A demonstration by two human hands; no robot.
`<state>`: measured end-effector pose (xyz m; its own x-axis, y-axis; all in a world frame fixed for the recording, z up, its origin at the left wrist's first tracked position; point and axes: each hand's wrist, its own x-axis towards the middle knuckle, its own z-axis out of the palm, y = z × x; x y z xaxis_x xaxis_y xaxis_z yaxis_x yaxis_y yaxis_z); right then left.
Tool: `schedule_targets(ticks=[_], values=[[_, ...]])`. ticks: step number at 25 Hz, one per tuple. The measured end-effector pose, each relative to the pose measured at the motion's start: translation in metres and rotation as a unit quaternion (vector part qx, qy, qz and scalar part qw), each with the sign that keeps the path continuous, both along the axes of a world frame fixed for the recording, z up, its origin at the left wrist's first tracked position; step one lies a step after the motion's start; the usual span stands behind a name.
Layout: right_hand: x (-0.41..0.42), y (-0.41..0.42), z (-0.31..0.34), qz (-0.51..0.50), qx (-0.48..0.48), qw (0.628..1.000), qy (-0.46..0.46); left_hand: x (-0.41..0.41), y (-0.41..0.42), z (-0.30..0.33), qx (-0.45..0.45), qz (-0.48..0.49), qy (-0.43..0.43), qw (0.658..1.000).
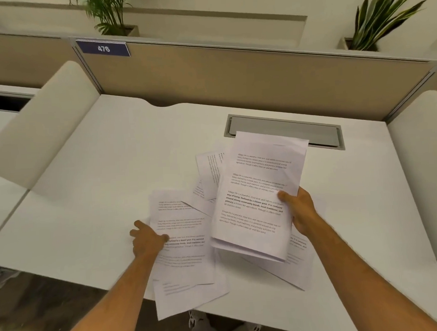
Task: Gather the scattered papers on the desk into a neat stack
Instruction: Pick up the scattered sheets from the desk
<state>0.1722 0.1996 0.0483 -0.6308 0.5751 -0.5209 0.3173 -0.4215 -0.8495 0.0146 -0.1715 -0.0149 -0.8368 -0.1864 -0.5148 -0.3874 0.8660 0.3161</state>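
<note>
Printed white papers lie scattered on the white desk (91,177). My right hand (299,209) grips a bundle of several sheets (257,196) by its right edge, lifted and tilted above the desk. My left hand (146,238) pinches the left edge of a sheet (183,240) lying near the front edge. Under it another sheet (191,301) hangs over the desk's front edge. More loose sheets (209,176) lie behind the bundle, and one sheet (297,265) lies under my right wrist.
A grey cable hatch (319,132) is set in the desk behind the papers. A beige partition (233,76) with a "476" label (103,48) closes the back. Padded side dividers (45,121) stand left and right. Potted plants (382,20) sit above.
</note>
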Motion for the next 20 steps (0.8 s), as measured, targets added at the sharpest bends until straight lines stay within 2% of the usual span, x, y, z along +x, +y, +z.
schedule_targets(ticks=[4,9,11,16,20], values=[[0.007,0.003,0.003,0.0,0.004,1.0,0.0,0.004,-0.005,-0.002,0.044,-0.002,0.046,0.998],[0.006,0.0,0.006,-0.001,0.002,1.0,0.003,0.007,-0.017,-0.003,0.065,0.036,0.012,0.997],[0.005,-0.002,0.008,-0.001,0.0,1.0,0.006,-0.002,-0.023,0.008,0.078,0.029,0.028,0.996],[0.003,-0.001,0.012,-0.026,0.0,1.0,0.012,-0.065,-0.037,0.071,0.072,-0.083,0.145,0.983],[0.0,-0.004,0.012,-0.051,0.011,0.999,0.009,-0.114,-0.034,0.14,0.144,-0.156,0.257,0.943]])
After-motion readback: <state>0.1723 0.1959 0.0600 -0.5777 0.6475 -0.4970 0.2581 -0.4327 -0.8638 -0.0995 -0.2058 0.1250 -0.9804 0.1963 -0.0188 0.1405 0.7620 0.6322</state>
